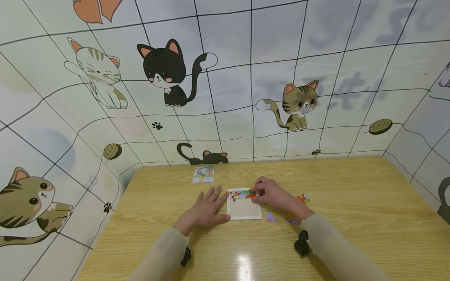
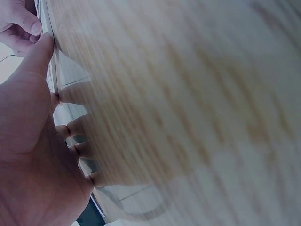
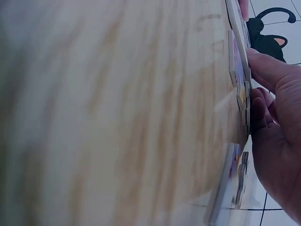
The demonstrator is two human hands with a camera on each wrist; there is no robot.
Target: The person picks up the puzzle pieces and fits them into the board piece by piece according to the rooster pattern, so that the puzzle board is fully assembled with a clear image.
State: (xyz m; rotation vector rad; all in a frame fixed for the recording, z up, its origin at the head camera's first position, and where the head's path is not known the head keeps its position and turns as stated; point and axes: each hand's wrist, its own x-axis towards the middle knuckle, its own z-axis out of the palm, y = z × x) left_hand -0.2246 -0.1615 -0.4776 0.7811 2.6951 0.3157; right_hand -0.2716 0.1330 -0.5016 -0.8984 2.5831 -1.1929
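A white-rimmed jigsaw tray (image 1: pixel 245 218) lies on the table, a row of colourful pieces along its far side and its nearer part bare. My left hand (image 1: pixel 205 210) rests flat and spread to the left, with thumb and forefinger touching the tray's left rim. In the left wrist view, the left thumb (image 2: pixel 40 54) lies along the tray's edge. At the far right corner my right hand (image 1: pixel 275 194) pinches a green and red puzzle piece (image 1: pixel 250 196) between thumb and fingers. The right wrist view shows the right thumb (image 3: pixel 265 66) at the tray's side; the piece is hidden there.
Loose puzzle pieces (image 1: pixel 271 216) lie right of the tray, some partly under the right forearm. Another orange-red piece (image 1: pixel 303 198) is farther right. A small colourful picture card (image 1: pixel 203 174) lies at the back left, near the cat-patterned wall (image 1: pixel 232 117).
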